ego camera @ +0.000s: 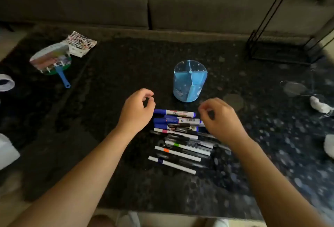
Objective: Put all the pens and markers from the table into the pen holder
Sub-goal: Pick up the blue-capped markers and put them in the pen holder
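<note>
A translucent blue pen holder (190,82) stands upright, its compartments empty, just beyond both grips. Between the grips lies a row of markers (174,113) and pens (182,151), sideways.

A round hand fan (51,60) with a blue handle lies on the dark speckled bench (126,63), far left. A colourful sheet of paper (81,44) lies just behind it, touching. A grey sofa (162,0) stands behind the bench. A thin black wire stand (276,45) sits at the far right corner.
</note>
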